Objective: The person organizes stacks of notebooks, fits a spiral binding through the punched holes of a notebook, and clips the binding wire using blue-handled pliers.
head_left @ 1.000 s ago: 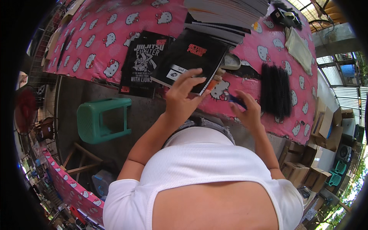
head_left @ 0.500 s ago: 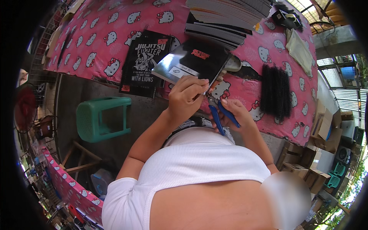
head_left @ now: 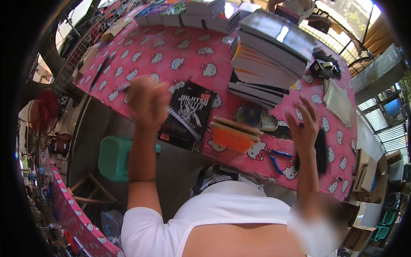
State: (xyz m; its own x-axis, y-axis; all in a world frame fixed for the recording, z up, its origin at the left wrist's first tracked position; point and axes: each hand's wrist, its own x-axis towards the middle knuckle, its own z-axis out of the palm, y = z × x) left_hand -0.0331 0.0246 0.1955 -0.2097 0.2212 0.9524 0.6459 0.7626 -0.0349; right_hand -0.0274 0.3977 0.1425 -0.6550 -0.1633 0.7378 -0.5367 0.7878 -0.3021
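Note:
My left hand (head_left: 150, 100) is raised at the table's left front, smeared by motion, its fingers unreadable. Close by its wrist runs a pale spiral-bound edge (head_left: 184, 123); whether the hand holds that notebook I cannot tell. Black notebooks with white print (head_left: 193, 105) lie beside it, near the front edge. My right hand (head_left: 305, 124) is open, fingers spread, over a bundle of black spiral coils (head_left: 322, 152), partly hiding it. Blue-handled pliers (head_left: 280, 160) rest on the table to the left of that hand, jaws not clear. An orange block (head_left: 235, 135) sits between my hands.
A tall stack of books (head_left: 269, 55) stands beyond the orange block, with a tray (head_left: 269, 122) before it. More book stacks (head_left: 192, 19) line the far edge. At right are a tape dispenser (head_left: 324, 68) and clear plastic (head_left: 338, 103). A green stool (head_left: 114, 158) stands at lower left.
My right hand has let go of the pliers, now on the table, and moved right. My left hand has swung left. The notebook has left the middle, where the orange block now shows.

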